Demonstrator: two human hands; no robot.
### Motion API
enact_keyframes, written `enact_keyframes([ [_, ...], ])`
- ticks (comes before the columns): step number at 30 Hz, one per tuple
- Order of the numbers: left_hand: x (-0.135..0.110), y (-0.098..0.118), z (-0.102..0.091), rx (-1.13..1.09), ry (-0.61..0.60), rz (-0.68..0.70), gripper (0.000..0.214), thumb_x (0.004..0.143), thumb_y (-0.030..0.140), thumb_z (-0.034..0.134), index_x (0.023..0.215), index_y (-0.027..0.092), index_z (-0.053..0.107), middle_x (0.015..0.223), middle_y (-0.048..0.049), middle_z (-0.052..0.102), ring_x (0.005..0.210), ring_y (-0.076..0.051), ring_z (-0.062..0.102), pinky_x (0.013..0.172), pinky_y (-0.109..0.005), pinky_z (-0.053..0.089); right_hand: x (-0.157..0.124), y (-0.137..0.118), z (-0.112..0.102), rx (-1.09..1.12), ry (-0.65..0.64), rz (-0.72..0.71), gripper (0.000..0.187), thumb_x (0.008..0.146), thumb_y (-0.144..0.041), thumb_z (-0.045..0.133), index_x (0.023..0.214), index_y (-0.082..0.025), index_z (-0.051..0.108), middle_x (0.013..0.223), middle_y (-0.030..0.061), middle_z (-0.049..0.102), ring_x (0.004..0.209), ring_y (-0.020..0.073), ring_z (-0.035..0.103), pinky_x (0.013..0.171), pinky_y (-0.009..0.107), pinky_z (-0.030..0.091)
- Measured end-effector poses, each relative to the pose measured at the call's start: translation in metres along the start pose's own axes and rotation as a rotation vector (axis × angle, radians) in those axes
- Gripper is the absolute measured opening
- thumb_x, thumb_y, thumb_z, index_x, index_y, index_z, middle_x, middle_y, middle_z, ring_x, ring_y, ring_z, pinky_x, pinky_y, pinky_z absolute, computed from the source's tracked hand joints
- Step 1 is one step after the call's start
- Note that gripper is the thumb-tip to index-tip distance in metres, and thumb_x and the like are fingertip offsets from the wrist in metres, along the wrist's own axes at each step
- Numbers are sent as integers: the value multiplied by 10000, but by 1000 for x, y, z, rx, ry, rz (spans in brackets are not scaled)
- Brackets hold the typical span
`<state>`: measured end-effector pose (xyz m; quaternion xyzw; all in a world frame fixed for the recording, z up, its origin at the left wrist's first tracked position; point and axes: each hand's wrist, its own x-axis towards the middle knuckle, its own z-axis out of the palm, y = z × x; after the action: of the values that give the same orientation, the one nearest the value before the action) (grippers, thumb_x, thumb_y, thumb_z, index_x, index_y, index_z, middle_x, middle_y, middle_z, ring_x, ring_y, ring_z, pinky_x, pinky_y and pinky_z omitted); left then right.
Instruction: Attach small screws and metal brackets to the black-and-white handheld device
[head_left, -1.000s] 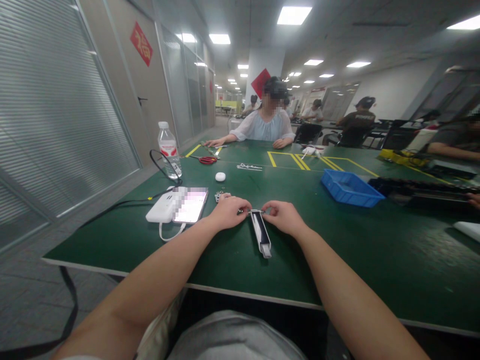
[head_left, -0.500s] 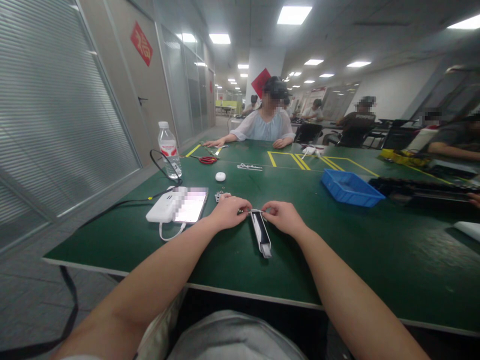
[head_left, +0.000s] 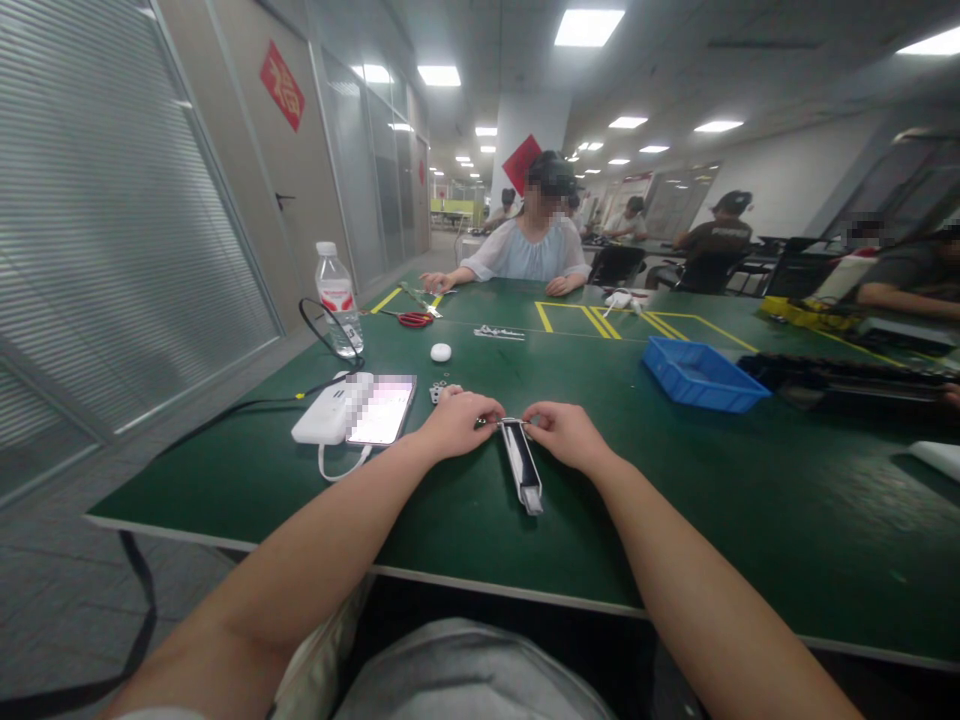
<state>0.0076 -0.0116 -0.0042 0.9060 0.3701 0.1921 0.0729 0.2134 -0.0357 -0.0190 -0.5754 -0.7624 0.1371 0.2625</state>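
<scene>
The slim black-and-white device (head_left: pixel 519 462) is lying on the green worktop (head_left: pixel 450 520), its far end between your left hand (head_left: pixel 459 422) and right hand (head_left: pixel 566 432), whose fingers (head_left: pixel 490 409) are clamping the thin bar (head_left: pixel 513 421) there. Beyond, a white earbud case (head_left: pixel 441 353) is resting.

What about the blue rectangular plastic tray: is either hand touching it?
No: left hand and right hand are at the slim black-and-white object, apart from the tray.

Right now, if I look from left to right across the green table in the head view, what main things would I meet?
Water bottle, red-handled scissors, the person's left hand, slim black-and-white object, the person's right hand, blue tray.
</scene>
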Motion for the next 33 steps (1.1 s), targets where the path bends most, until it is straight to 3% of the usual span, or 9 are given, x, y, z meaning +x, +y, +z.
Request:
enact_keyframes([
  [21, 1, -2, 5, 8, 14, 28, 183, 826, 277, 547, 992, 236, 610, 927, 6, 677, 926, -184, 591, 913, -373, 266, 0, -1, 0, -43, -31, 16, 116, 737, -249, 571, 796, -187, 650, 590, -24, 590, 547, 103, 509, 543, 220, 349],
  [33, -2, -2, -3, -44, -16, 8, 358, 785, 303, 598, 1132, 241, 542, 995, -2, 683, 1002, -196, 592, 984, -408, 255, -1, -3, -3, -30, -44, 25, 126, 719, -238, 569, 788, -182, 658, 588, -19, 604, 533, 103, 515, 537, 220, 357],
])
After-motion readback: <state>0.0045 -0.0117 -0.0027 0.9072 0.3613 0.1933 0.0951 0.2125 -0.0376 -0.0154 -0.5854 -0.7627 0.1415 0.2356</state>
